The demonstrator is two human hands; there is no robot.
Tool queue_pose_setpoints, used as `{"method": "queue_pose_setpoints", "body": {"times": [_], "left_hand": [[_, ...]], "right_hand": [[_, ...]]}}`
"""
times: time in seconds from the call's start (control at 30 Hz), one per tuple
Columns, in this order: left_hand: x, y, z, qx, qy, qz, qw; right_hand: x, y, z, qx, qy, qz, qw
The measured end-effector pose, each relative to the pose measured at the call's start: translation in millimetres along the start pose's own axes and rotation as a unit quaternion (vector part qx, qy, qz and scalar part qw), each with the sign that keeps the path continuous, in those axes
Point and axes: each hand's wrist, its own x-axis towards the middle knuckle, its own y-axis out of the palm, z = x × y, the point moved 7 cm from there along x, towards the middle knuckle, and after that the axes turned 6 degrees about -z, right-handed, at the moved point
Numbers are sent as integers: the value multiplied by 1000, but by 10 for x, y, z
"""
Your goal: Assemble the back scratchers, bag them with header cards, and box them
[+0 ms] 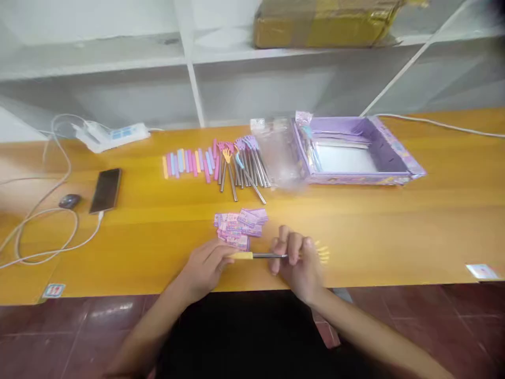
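Near the table's front edge, a back scratcher lies level between my two hands. Its yellow handle sleeve is pinched in the closed fingers of my left hand. My right hand is closed around the far end of the metal rod, and the yellow claw head sticks out past it. Just beyond my left hand lies a loose pile of small pink and purple printed cards. Farther back, several back scratchers with pink, purple, blue and yellow heads lie beside a row of coloured sleeves.
Clear plastic bags lie against an open purple box with a bagged back scratcher at its left side. On the left are a phone, a dark mouse-like object, cables and a power strip. A taped carton sits on the shelf.
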Motion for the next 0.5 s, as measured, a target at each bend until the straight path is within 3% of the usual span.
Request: {"method": "queue_pose_setpoints", "body": {"times": [0.33,0.5], "left_hand": [[8,16,23,-19,-19,20,999],[63,37,-9,55,-14,81,995]], "right_hand": [[-41,-95,-35,-23,-8,-21,999],[8,-147,0,-55,15,-44,997]]}}
